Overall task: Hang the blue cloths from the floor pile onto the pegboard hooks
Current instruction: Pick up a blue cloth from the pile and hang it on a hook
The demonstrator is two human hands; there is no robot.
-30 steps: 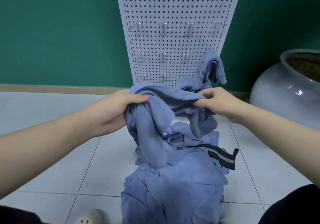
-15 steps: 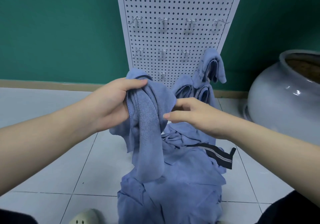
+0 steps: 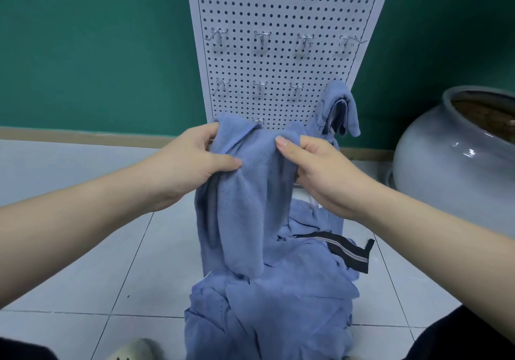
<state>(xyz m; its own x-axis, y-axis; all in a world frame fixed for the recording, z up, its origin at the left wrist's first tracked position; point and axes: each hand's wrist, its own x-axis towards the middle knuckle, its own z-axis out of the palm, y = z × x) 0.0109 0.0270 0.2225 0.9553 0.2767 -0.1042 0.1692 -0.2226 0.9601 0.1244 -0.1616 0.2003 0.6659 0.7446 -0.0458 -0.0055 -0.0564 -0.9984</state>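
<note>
On the left, the left hand (image 3: 195,162) grips the upper edge of one blue cloth (image 3: 245,192), thumb in front and fingers curled round behind the fabric. A second ago that cloth was bunched low between the two hands, and half a second ago the right hand had let go and was reaching across empty; now the cloth has been lifted and its top edge spread between both hands, so it hangs as a loose sheet in front of the pegboard (image 3: 278,11). Its lower end drapes down to the floor pile (image 3: 267,312), which lies on the tiled floor (image 3: 83,248) with a dark striped strap (image 3: 342,251) across its right side. Behind the cloth, the pegboard carries rows of bare wire hooks (image 3: 262,39). Further right, the right hand (image 3: 320,173) pinches the cloth's other top corner, thumb on the near face. Beyond it, another blue cloth (image 3: 337,109) already hangs from a low hook at the board's right edge, and a large grey pot (image 3: 457,164) stands by the wall. With the edge now opened out, the cloth looks ready to be raised to a free hook; most of the pile remains.
</note>
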